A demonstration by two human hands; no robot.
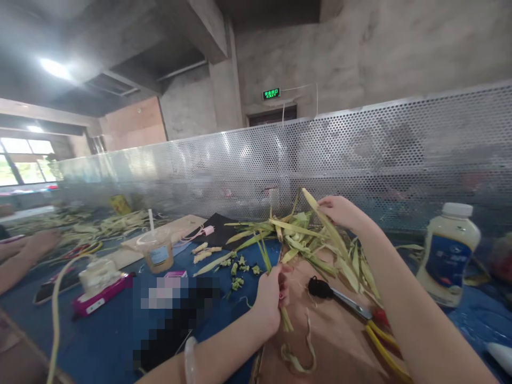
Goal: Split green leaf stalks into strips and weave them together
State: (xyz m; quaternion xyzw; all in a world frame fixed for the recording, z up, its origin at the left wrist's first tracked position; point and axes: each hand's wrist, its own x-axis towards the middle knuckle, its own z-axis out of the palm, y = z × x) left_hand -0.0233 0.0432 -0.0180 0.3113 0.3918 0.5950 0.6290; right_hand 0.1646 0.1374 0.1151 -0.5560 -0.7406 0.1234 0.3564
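Observation:
My left hand is closed around a small bundle of narrow green corn husk strips, whose pale ends stick out below the fingers. Farther up and to the right, my right hand pinches a long pale corn husk at its edge. That husk leans over a loose pile of corn husks on the brown board. Scissors with yellow handles lie under my right forearm, beside a black clump of thread. A curled husk scrap rests near my left wrist.
Small green knotted husk pieces lie on the blue table left of my hand. A lidded cup with a straw and a magenta power strip stand farther left. At right is a bottle. Another person's arm reaches in at left.

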